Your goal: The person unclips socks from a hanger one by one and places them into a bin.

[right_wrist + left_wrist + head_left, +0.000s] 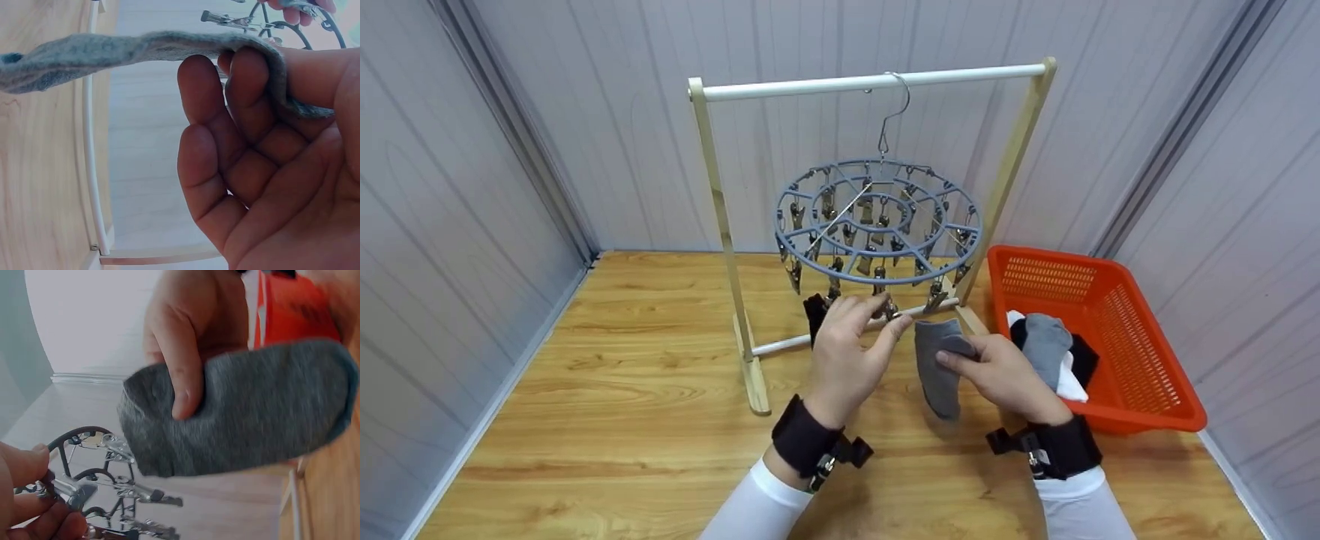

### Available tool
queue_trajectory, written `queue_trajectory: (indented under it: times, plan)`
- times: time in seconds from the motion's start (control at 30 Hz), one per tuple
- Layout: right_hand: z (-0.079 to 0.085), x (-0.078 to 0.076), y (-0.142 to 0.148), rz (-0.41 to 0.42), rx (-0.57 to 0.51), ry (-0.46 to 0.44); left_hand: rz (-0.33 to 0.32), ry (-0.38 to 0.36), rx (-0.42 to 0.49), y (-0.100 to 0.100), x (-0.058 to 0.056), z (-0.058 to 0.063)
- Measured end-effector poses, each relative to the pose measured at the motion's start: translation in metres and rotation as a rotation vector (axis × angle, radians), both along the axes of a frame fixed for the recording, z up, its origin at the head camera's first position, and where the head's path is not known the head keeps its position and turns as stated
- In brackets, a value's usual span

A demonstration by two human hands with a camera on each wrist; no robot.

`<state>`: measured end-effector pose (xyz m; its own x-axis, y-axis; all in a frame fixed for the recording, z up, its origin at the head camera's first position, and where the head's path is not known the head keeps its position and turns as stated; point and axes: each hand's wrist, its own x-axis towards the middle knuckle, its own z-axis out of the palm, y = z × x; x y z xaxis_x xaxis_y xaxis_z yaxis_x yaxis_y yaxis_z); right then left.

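My right hand (1005, 373) pinches a grey sock (936, 367) between thumb and fingers, its toe hanging down. The left wrist view shows the thumb lying across the same sock (253, 410) near its cuff. Just left of it, my left hand (847, 349) holds a metal clip (70, 489) between thumb and fingers. That clip hangs from the front rim of a round blue-grey drying hanger (877, 280), which carries several such clips. A black sock (814, 315) hangs from the hanger's front left, partly hidden by my left hand.
The hanger's hook (905, 97) rests on the white bar (810, 85) of a wooden-legged rack. An orange basket (1155, 360) stands at the right with grey, black and white garments (1046, 349) inside. Panelled walls enclose the wood-grained surface (622, 420) on three sides.
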<state>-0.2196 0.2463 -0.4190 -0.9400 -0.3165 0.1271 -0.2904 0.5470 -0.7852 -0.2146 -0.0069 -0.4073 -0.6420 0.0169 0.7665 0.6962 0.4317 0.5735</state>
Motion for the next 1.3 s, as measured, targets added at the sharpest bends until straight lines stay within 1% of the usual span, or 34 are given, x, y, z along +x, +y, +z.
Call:
queue_trajectory:
  times: [0.17, 0.27, 0.37, 0.5, 0.6, 0.7, 0.87, 0.97, 1.1, 1.2, 1.3]
  plan:
    - [0.001, 0.0, 0.003, 0.006, -0.02, 0.035, 0.085, 0.132, -0.092, -0.004, 0.003, 0.007]
    - [0.002, 0.001, 0.005, 0.011, -0.031, 0.039, 0.12, 0.207, -0.129, -0.006, 0.005, 0.012]
    - [0.004, 0.001, 0.007, 0.016, -0.043, 0.046, 0.145, 0.266, -0.13, -0.01, 0.006, 0.016]
    - [0.008, 0.002, 0.011, -0.001, -0.061, 0.049, 0.196, 0.315, -0.113, -0.015, 0.004, 0.02]
    - [0.011, 0.004, 0.015, -0.02, -0.069, 0.051, 0.251, 0.323, -0.13, -0.019, 0.001, 0.02]
    - [0.014, 0.005, 0.021, -0.041, -0.079, 0.06, 0.29, 0.31, -0.149, -0.022, -0.001, 0.02]
    - [0.022, 0.007, 0.033, -0.097, -0.142, 0.134, 0.31, 0.272, -0.163, -0.023, -0.004, 0.021]
    - [0.026, 0.009, 0.041, -0.175, -0.208, 0.2, 0.314, 0.258, -0.178, -0.023, -0.004, 0.021]
    - [0.029, 0.012, 0.051, -0.323, -0.266, 0.273, 0.318, 0.251, -0.2, -0.023, -0.004, 0.02]
    - [0.031, 0.012, 0.059, -0.423, -0.271, 0.324, 0.32, 0.239, -0.212, -0.023, -0.004, 0.02]
    - [0.032, 0.01, 0.066, -0.502, -0.258, 0.351, 0.32, 0.229, -0.216, -0.023, -0.004, 0.019]
